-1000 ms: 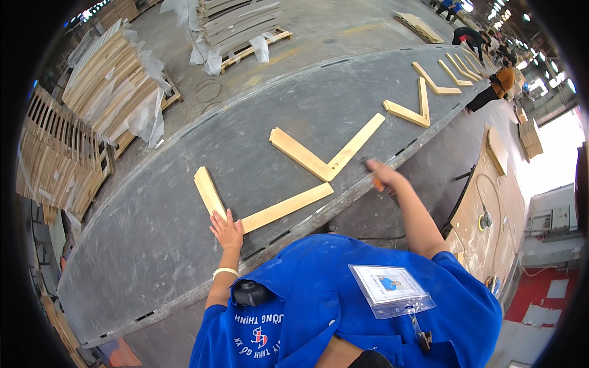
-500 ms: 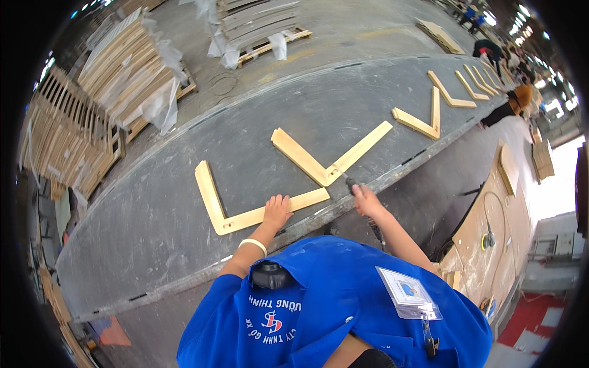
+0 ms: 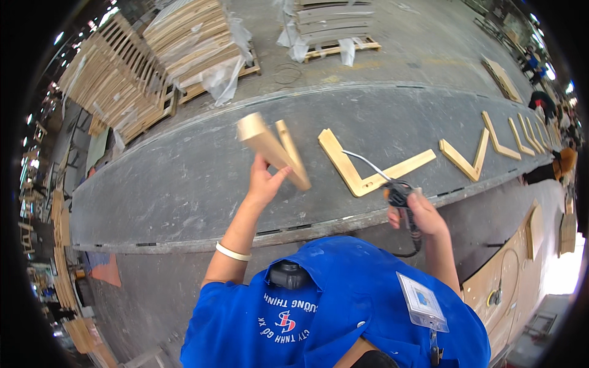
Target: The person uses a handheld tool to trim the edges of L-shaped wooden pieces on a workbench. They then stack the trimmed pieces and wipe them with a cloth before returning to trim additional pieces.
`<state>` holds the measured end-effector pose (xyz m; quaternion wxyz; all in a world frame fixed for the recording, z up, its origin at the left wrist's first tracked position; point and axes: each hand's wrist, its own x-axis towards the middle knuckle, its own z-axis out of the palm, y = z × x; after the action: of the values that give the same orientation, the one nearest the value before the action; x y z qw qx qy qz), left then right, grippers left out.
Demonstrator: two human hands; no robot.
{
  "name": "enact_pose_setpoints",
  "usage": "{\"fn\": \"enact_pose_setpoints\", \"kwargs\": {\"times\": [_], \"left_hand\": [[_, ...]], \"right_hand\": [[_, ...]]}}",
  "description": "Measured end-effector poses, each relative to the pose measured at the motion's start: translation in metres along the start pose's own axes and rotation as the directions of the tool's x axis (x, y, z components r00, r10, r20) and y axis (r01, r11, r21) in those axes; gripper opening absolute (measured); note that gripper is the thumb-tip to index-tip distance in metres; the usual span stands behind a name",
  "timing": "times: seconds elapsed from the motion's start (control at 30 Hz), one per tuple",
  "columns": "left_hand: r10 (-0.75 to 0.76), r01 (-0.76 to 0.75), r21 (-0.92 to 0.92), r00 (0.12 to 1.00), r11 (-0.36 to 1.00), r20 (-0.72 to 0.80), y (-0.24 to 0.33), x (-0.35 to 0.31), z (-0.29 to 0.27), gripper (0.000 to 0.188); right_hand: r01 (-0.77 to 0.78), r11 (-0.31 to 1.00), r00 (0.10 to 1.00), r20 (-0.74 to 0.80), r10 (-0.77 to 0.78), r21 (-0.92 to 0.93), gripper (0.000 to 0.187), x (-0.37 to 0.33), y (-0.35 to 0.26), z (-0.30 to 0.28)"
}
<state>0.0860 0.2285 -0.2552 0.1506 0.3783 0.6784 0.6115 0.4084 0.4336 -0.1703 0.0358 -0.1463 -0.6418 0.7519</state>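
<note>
The bent wood piece is just off the middle of the view, at 11 o'clock. It has two arms and looks blurry. It is tipped, with its fat end up, and I cannot tell if its low end touches the worktop. The left hand is under it at 6 o'clock, and its grip is tight around the wood, thumb toward 2 o'clock.

The right hand is at 4 o'clock. Its grip is wrapped around a black and orange tool with a curly hose. The tool's thin, shiny rod points to 10 o'clock, over an L-shaped wood piece. I cannot tell if they touch.

That piece lies flat on the worktop. Next, at 3 o'clock, is a V-shaped piece, with more bent pieces past it.

Farther out, wood stacks stand at 10 o'clock and 11 o'clock. A person in an orange top is at 3 o'clock. A big brown board is at 4 o'clock.
</note>
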Motion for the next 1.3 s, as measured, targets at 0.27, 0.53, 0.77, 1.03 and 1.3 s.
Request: {"fn": "enact_pose_setpoints", "kwargs": {"times": [0.27, 0.53, 0.77, 1.03, 1.3], "left_hand": [[-0.515, 0.363, -0.616, 0.853, 0.699, -0.082, -0.061, -0.102, -0.051, 0.059], [-0.889, 0.009, -0.955, 0.367, 0.296, -0.273, -0.141, -0.176, -0.085, 0.075], [-0.942, 0.013, -0.966, 0.225, 0.258, -0.249, -0.191, -0.174, -0.073, 0.079], [-0.96, 0.947, -0.16, 0.273, 0.279, -0.064, -0.192, -0.161, -0.088, 0.054], [-0.668, 0.526, 0.479, 0.719, 0.702, 0.189, -0.146, -0.071, 0.053, 0.034]], "right_hand": [[-0.293, 0.884, 0.905, 0.194, 0.38, -0.366, 0.041, 0.068, 0.056, 0.04], [-0.475, 0.786, 0.857, -0.008, 0.515, -0.396, 0.055, 0.069, 0.101, 0.004], [-0.488, 0.783, 0.855, -0.029, 0.518, -0.387, 0.059, 0.072, 0.114, 0.004], [-0.457, 0.87, 0.769, -0.573, 0.283, -0.185, 0.055, 0.07, 0.132, -0.063], [-0.547, 0.835, 0.518, -0.806, 0.287, -0.054, 0.047, -0.028, 0.164, -0.12]]}}
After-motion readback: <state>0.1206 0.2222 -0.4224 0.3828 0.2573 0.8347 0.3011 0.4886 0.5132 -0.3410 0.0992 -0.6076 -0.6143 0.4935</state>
